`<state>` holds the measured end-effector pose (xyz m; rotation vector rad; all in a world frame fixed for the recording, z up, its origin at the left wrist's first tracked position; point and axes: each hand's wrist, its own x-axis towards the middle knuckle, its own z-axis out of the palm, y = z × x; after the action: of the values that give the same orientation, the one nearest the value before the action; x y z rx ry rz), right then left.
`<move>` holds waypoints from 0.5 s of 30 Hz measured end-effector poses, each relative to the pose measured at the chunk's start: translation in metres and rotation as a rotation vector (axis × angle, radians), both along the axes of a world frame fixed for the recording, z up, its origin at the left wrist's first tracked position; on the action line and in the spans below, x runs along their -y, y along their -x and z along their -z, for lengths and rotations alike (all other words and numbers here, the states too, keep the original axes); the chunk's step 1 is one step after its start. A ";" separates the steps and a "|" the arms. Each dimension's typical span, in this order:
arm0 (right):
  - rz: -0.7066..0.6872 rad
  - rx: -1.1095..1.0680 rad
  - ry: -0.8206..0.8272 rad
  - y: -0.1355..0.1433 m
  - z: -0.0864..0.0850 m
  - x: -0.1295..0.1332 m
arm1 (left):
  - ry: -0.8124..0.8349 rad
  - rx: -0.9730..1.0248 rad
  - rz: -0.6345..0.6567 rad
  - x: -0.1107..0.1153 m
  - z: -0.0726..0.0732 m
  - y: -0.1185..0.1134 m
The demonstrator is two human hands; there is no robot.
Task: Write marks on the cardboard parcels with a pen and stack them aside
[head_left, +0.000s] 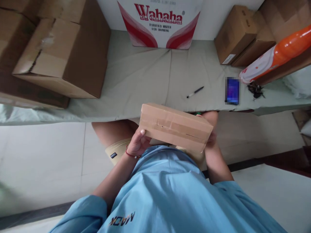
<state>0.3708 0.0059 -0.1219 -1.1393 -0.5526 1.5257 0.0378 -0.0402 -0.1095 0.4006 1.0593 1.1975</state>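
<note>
A small brown cardboard box is held over my lap, just off the table's near edge, tilted down a little to the right. Tape runs along the side that faces me, with a dark slit towards its right end. At the box's left end, my left hand grips the lower corner, thumb on the face and a red string bracelet at the wrist. My right hand is closed round the right end, most of its fingers hidden behind the box.
A pen and a phone lie on the cloth-covered table, with keys beside the phone. Large cartons stand left, a Wahaha water box at the back, smaller boxes and an orange-and-white bottle right.
</note>
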 end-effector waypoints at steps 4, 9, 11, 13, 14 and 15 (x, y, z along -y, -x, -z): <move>-0.081 -0.110 0.032 -0.004 0.013 -0.010 | -0.120 -0.020 -0.026 -0.003 -0.008 0.009; -0.144 -0.182 0.042 -0.006 0.026 -0.020 | -0.257 -0.019 -0.032 -0.006 -0.011 0.018; -0.187 -0.182 0.057 -0.006 0.028 -0.021 | -0.313 -0.077 -0.016 -0.006 -0.013 0.023; -0.225 -0.174 0.071 -0.005 0.028 -0.021 | -0.381 -0.167 0.029 -0.007 -0.016 0.029; -0.241 -0.168 0.076 -0.005 0.028 -0.021 | -0.415 -0.208 0.061 -0.008 -0.018 0.033; -0.255 -0.162 0.080 -0.006 0.027 -0.020 | -0.448 -0.237 0.097 -0.009 -0.021 0.037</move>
<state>0.3766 0.0261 -0.1490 -1.0231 -0.5460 1.8560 0.0009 -0.0311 -0.0889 0.9509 0.9538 1.3200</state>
